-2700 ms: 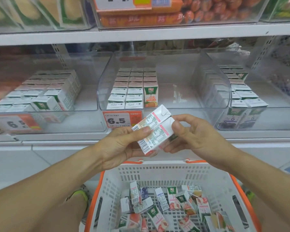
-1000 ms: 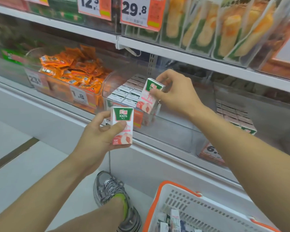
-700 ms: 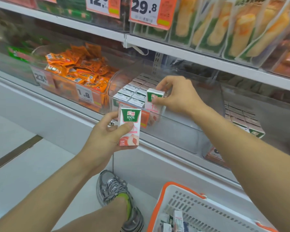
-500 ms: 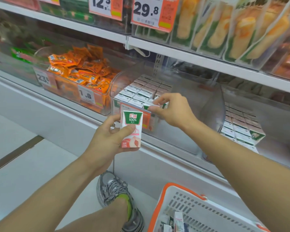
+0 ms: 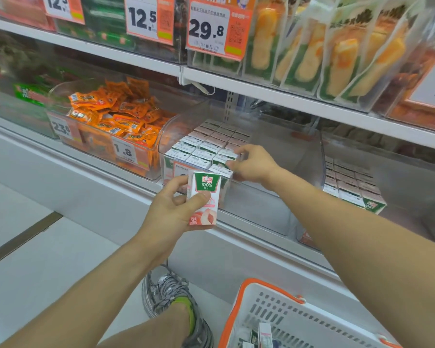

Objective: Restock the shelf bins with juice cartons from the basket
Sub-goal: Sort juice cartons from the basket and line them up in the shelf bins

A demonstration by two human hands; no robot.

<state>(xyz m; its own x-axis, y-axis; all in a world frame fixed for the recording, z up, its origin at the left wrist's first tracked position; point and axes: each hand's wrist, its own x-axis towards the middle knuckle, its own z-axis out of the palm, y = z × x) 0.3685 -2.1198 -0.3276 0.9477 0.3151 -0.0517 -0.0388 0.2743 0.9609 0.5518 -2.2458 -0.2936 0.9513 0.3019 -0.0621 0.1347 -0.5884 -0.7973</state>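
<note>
My left hand [image 5: 170, 209] grips an upright peach juice carton [image 5: 204, 197], white with a green top, in front of the shelf edge. My right hand [image 5: 253, 163] reaches into the clear shelf bin [image 5: 318, 156] and pinches another carton [image 5: 221, 170] that sits at the front right of the rows of cartons [image 5: 211, 143]. The right half of that bin holds no cartons. The white basket with an orange rim [image 5: 239, 305] stands at the bottom right, with a few cartons [image 5: 264, 332] showing inside.
A bin of orange snack packets [image 5: 116, 116] stands left of the juice bin. Another clear bin with cartons [image 5: 349, 183] stands on the right. An upper shelf with price tags [image 5: 217, 28] overhangs the bins. A grey shoe [image 5: 171, 295] rests on the floor beside the basket.
My right hand has lowered its carton into the bin's front row. My left hand with its carton has barely moved. Earlier, both hands held two cartons above the basket.
</note>
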